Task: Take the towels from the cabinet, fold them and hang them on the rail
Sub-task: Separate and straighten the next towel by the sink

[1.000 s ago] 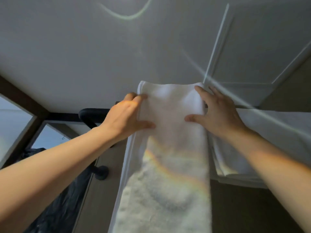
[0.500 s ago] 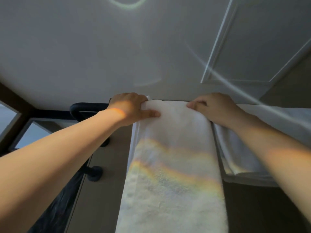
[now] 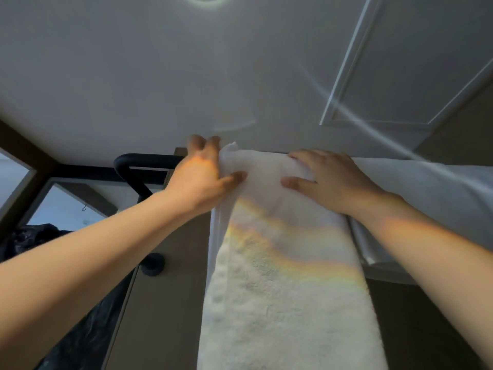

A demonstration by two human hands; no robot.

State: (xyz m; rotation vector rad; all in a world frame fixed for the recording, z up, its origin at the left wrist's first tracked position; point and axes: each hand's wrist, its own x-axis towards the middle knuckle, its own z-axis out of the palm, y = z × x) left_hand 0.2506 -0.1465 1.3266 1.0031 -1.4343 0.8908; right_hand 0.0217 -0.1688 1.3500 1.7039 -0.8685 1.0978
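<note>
A folded white towel [image 3: 288, 276] hangs over the black rail [image 3: 149, 158] and drops straight down toward me. My left hand [image 3: 202, 177] grips the towel's top left edge, thumb on the front and fingers behind. Flat on the top right of the same towel lies my right hand [image 3: 328, 180], fingers spread. A second white towel [image 3: 432, 193] hangs on the rail just to the right, partly behind my right forearm. The rail itself is hidden under both towels except at its left end.
The rail's left end bends down to a round black wall mount [image 3: 152, 264] on a brown panel. A dark plastic bag [image 3: 48, 236] sits at lower left beside a window [image 3: 61, 206]. A white panelled door [image 3: 400, 62] is at upper right.
The towel's top, first raised above the rail, has come down onto it. My right hand went from pinching the top edge to lying flat; my left hand still holds the left edge.
</note>
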